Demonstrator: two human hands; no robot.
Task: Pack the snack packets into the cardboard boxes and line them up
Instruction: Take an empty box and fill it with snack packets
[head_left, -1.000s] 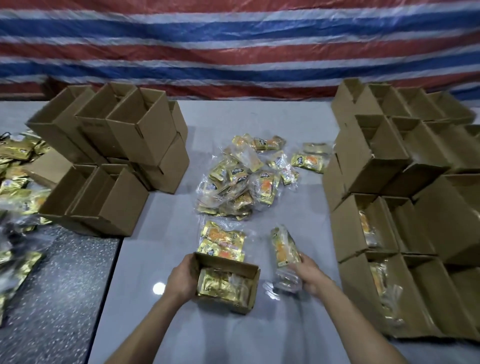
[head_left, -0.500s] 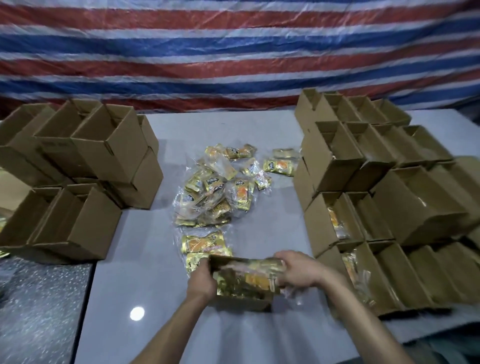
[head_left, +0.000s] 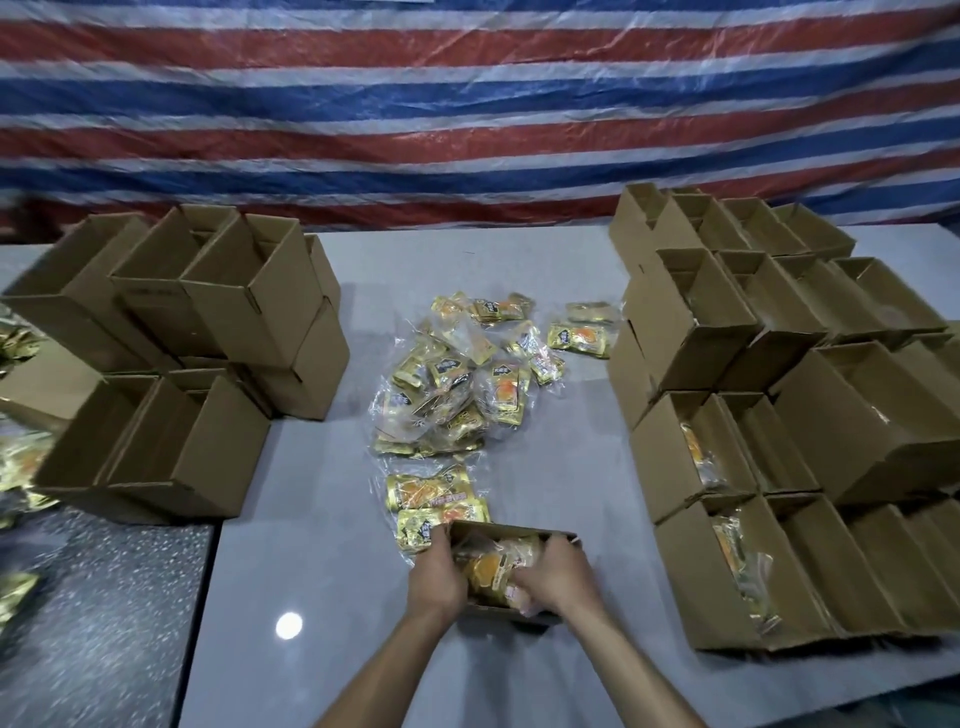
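Left hand (head_left: 436, 577) grips the small brown cardboard box (head_left: 514, 534) bottom centre, right hand (head_left: 553, 571) curls onto gold snack packets (head_left: 488, 566) inside; few right-side boxes (head_left: 691, 582) filled, centre pile (head_left: 452, 384) and left empties (head_left: 197, 457) waiting.

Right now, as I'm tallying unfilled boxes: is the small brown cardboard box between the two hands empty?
No, gold-and-orange plastic snack packets show inside that small brown cardboard box.

centre lane: loose packets (head_left: 457, 384) | left: stacked boxes (head_left: 208, 332) | right: box rows (head_left: 779, 415) | near table (head_left: 322, 561) bare
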